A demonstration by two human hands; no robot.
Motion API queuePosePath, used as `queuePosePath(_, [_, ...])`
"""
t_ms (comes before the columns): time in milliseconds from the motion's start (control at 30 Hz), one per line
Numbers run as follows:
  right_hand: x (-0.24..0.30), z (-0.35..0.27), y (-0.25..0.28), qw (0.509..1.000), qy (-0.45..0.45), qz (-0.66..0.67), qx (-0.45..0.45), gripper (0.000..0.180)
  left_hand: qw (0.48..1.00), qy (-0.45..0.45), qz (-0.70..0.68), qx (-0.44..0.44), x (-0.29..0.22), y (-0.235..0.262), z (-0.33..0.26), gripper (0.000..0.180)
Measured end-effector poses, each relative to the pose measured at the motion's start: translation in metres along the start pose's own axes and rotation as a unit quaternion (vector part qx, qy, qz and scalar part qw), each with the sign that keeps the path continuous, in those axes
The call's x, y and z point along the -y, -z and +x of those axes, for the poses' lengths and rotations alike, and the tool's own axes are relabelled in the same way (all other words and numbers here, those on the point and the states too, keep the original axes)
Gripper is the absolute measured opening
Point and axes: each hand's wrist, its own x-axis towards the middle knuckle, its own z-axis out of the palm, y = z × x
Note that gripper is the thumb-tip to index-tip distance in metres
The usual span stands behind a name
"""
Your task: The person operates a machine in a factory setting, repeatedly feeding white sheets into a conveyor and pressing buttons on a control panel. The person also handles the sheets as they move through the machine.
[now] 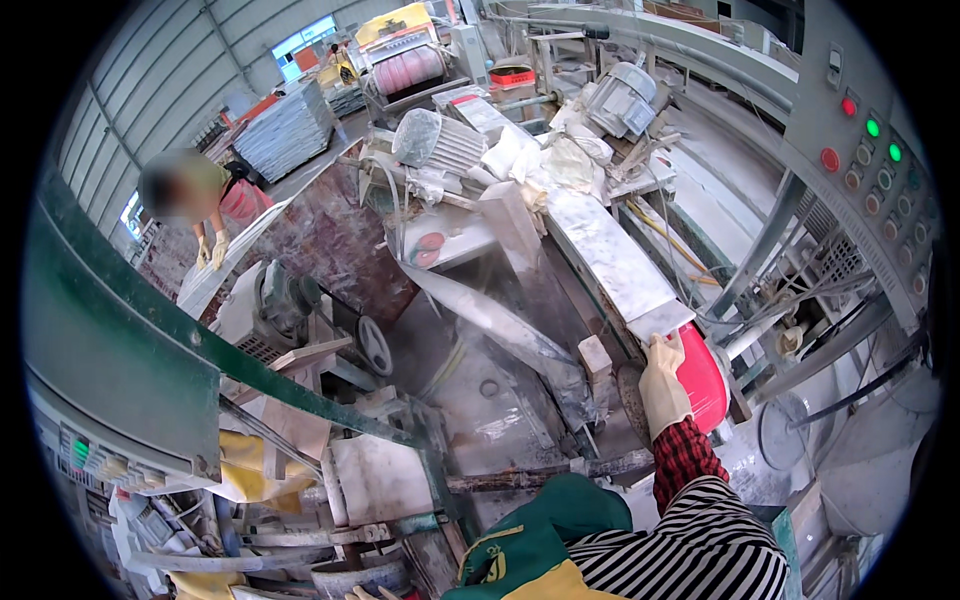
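My right hand [664, 385], in a cream glove, reaches forward to the near end of a marble piece [660, 319]. Its fingers are closed on that edge, and the fingertips are partly hidden. This pale piece lies at the end of a long white marble strip [608, 245]. Beneath them runs a red conveyor belt [704, 378], which curves down at its near end beside my glove. Of my left hand [368, 594] only some gloved fingertips seem to show at the bottom edge, too little to read their grip.
At the right hangs a control panel [880, 165] with lit buttons. A green metal frame [270, 375] crosses the left side. Motors [622, 98] and wet machine parts surround the belt. Far left, another person's gloved hands [212, 250] touch a pale slab edge.
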Motion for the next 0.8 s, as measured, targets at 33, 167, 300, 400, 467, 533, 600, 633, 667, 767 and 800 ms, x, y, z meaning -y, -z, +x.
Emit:
queuePosePath(33, [-0.004, 0.004, -0.003, 1.0, 0.017, -0.023, 0.001, 0.057, 1.0, 0.005, -0.002, 0.007, -0.003, 0.003, 0.0, 0.059])
queuePosePath(167, [-0.016, 0.008, -0.003, 0.996, 0.079, -0.05, 0.002, 0.051, 0.999, 0.028, -0.008, 0.035, -0.004, 0.003, -0.002, 0.062])
queuePosePath(300, [-0.018, 0.004, -0.01, 0.998, 0.051, -0.028, -0.002, 0.049, 0.997, 0.038, -0.008, 0.06, 0.009, -0.008, -0.019, 0.065])
queuePosePath(400, [-0.045, 0.077, 0.034, 0.992, 0.054, -0.11, -0.04, 0.044, 0.999, 0.019, -0.033, 0.029, 0.0, -0.026, -0.004, 0.06])
queuePosePath(467, [-0.034, 0.049, 0.008, 0.985, 0.017, -0.167, 0.025, 0.038, 0.998, 0.045, -0.048, 0.005, 0.008, -0.017, -0.023, 0.057])
queuePosePath(533, [-0.034, 0.084, 0.056, 0.853, 0.142, -0.49, 0.113, 0.032, 0.992, 0.066, -0.099, -0.027, 0.002, -0.013, -0.016, 0.053])
queuePosePath(600, [-0.02, 0.098, 0.067, 0.963, -0.043, -0.193, 0.181, 0.036, 0.979, 0.128, -0.138, -0.08, 0.002, 0.004, -0.007, 0.051])
queuePosePath(633, [-0.02, 0.129, 0.094, 0.967, -0.117, -0.056, 0.221, 0.038, 0.964, 0.187, -0.167, -0.083, -0.01, 0.015, 0.009, 0.054])
queuePosePath(667, [-0.021, 0.138, 0.113, 0.972, -0.142, 0.088, 0.165, 0.047, 0.961, 0.162, -0.193, -0.113, -0.005, 0.008, 0.019, 0.053])
queuePosePath(767, [-0.018, 0.149, 0.09, 0.981, -0.121, 0.133, 0.08, 0.054, 0.963, 0.127, -0.187, -0.148, 0.036, -0.005, 0.015, 0.046])
queuePosePath(800, [-0.017, 0.153, 0.083, 0.99, -0.097, 0.09, 0.058, 0.053, 0.959, 0.133, -0.204, -0.143, 0.046, -0.004, 0.019, 0.042])
